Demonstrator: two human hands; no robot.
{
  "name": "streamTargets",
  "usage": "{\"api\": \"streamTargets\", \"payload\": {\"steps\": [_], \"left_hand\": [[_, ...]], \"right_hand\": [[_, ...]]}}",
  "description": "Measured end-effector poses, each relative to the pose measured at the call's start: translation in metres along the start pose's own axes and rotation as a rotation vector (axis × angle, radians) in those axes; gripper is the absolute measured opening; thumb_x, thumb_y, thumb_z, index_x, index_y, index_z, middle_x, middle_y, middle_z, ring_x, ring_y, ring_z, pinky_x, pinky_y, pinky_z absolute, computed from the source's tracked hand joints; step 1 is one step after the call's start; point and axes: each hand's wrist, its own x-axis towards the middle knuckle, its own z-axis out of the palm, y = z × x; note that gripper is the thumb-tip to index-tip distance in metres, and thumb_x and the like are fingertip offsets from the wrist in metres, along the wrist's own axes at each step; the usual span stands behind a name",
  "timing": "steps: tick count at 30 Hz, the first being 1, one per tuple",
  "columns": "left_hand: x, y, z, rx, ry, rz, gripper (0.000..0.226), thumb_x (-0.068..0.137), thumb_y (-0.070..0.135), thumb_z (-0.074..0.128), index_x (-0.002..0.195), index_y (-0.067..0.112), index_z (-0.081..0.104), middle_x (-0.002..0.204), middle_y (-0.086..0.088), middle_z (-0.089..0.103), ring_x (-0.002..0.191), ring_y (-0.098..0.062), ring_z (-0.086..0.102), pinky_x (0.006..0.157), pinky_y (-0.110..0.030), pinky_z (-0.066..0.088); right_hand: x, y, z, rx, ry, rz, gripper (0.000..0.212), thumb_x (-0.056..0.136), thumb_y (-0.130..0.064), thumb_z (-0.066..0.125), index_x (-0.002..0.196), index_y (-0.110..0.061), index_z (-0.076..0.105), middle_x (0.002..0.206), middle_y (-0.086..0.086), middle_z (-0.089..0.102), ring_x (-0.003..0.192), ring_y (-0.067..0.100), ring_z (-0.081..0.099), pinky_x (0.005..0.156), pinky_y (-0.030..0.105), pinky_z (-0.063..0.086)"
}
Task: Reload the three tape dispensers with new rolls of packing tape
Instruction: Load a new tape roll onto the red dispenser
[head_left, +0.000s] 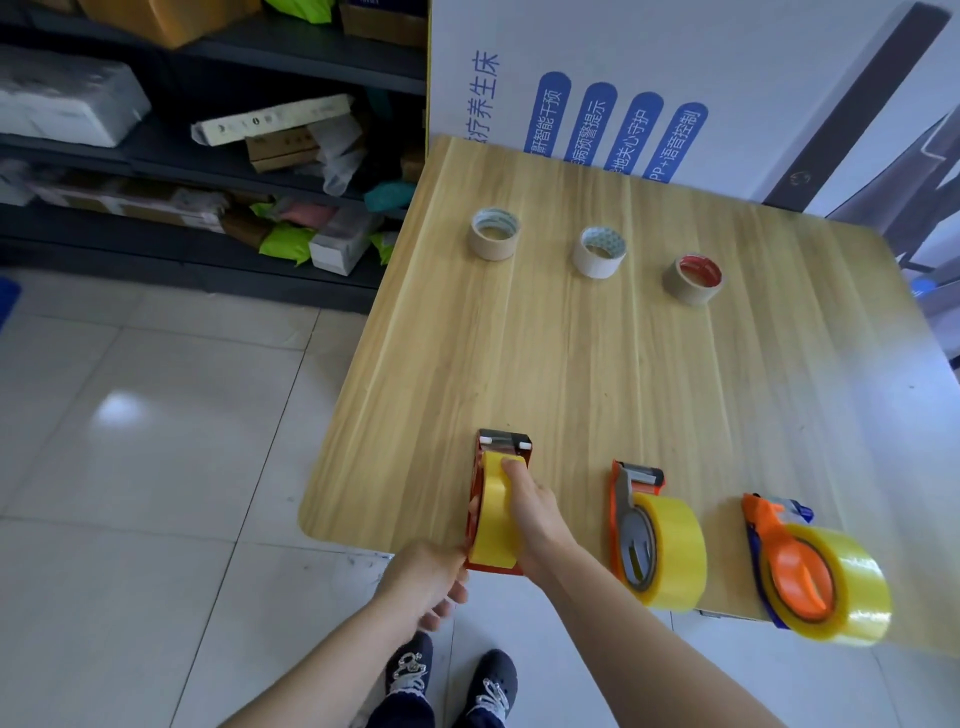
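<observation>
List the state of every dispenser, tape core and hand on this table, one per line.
Left dispenser: loaded with a yellow roll, held.
Middle dispenser: loaded, untouched.
Right dispenser: loaded, overhanging the table edge.
Three spent cores: standing apart at the far side.
Left hand: gripping the left dispenser's near end.
Right hand: pressing on its roll.

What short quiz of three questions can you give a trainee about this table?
1. How many tape dispensers stand along the near edge of the table?
2. True or false: the right hand rests on the yellow roll in the left dispenser.
3. Which used core in the far row is red inside: left, middle or right?

Key:
1. Three: left, middle dispenser, right dispenser.
2. True; the left hand is at its near end.
3. The right core.
</observation>
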Motion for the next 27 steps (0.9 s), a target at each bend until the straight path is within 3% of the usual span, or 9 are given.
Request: {"api": "streamTargets", "payload": {"steps": [3,6,10,13,16,18,22,24,27], "left_hand": [[0.000,0.012,-0.008,0.050,0.166,0.353,0.026,0.091,0.029,0.049,0.074,0.014,0.061,0.069,-0.003,0.063,0.065,-0.021,0.055,0.062,-0.030,0.043],[-0.010,0.026,-0.008,-0.146,0.010,0.491,0.022,0.086,0.039,0.051,0.092,0.031,0.069,0.086,0.008,0.073,0.083,-0.012,0.068,0.075,-0.031,0.054],[-0.014,0.031,-0.004,-0.056,-0.085,0.543,0.023,0.082,0.045,0.049,0.086,0.035,0.070,0.082,0.005,0.074,0.075,-0.010,0.070,0.067,-0.027,0.057],[-0.016,0.033,-0.004,-0.045,-0.118,0.542,0.023,0.093,0.035,0.049,0.091,0.028,0.071,0.086,-0.001,0.075,0.081,-0.016,0.071,0.075,-0.032,0.058],[-0.013,0.033,-0.009,-0.100,-0.159,0.487,0.030,0.094,0.038,0.048,0.088,0.021,0.072,0.083,0.000,0.075,0.078,-0.014,0.071,0.065,-0.024,0.056],[-0.006,0.031,-0.011,-0.150,-0.074,0.436,0.033,0.094,0.035,0.045,0.086,0.018,0.071,0.081,-0.001,0.075,0.078,-0.017,0.070,0.064,-0.027,0.053],[0.018,0.024,-0.014,0.045,0.209,0.388,0.032,0.095,0.011,0.040,0.115,0.022,0.062,0.122,-0.002,0.063,0.107,-0.020,0.059,0.083,-0.029,0.046],[0.029,0.020,-0.013,0.195,0.232,0.393,0.044,0.095,0.007,0.037,0.136,0.018,0.048,0.141,-0.004,0.049,0.123,-0.022,0.051,0.093,-0.029,0.044],[0.038,0.021,-0.008,0.248,0.227,0.400,0.052,0.094,0.006,0.039,0.145,0.016,0.036,0.146,-0.006,0.042,0.131,-0.023,0.045,0.103,-0.033,0.040]], "right_hand": [[-0.002,-0.001,0.000,-0.010,-0.004,-0.002,0.034,0.096,-0.043,0.046,0.081,-0.017,0.063,0.055,-0.001,0.068,0.058,0.020,0.066,0.065,0.034,0.055],[-0.005,-0.005,0.000,-0.071,-0.006,-0.018,0.032,0.097,-0.042,0.045,0.081,-0.019,0.062,0.068,0.003,0.071,0.073,0.025,0.069,0.069,0.039,0.058],[-0.008,-0.012,-0.001,-0.169,-0.030,-0.014,0.034,0.095,-0.041,0.042,0.087,-0.015,0.063,0.089,0.011,0.067,0.092,0.033,0.068,0.088,0.049,0.056],[-0.008,-0.015,-0.002,-0.187,-0.032,0.016,0.035,0.094,-0.046,0.044,0.086,-0.016,0.061,0.088,0.009,0.065,0.085,0.028,0.067,0.077,0.041,0.057],[-0.010,-0.017,-0.004,-0.155,-0.037,0.053,0.034,0.094,-0.048,0.047,0.090,-0.018,0.061,0.088,0.008,0.067,0.080,0.023,0.066,0.065,0.033,0.055],[-0.011,-0.018,-0.003,-0.111,-0.025,0.070,0.033,0.095,-0.047,0.047,0.092,-0.018,0.061,0.087,0.007,0.067,0.080,0.023,0.066,0.064,0.033,0.053],[-0.011,-0.017,-0.003,-0.095,0.032,0.086,0.035,0.093,-0.049,0.045,0.092,-0.016,0.057,0.087,0.006,0.058,0.084,0.023,0.059,0.076,0.035,0.049],[-0.011,-0.016,-0.004,-0.083,0.062,0.091,0.043,0.089,-0.052,0.046,0.101,-0.012,0.057,0.096,0.009,0.058,0.098,0.028,0.059,0.091,0.040,0.048],[-0.013,-0.017,-0.007,-0.044,0.081,0.075,0.045,0.083,-0.052,0.048,0.099,-0.013,0.062,0.094,0.009,0.057,0.091,0.026,0.056,0.093,0.043,0.047]]}}
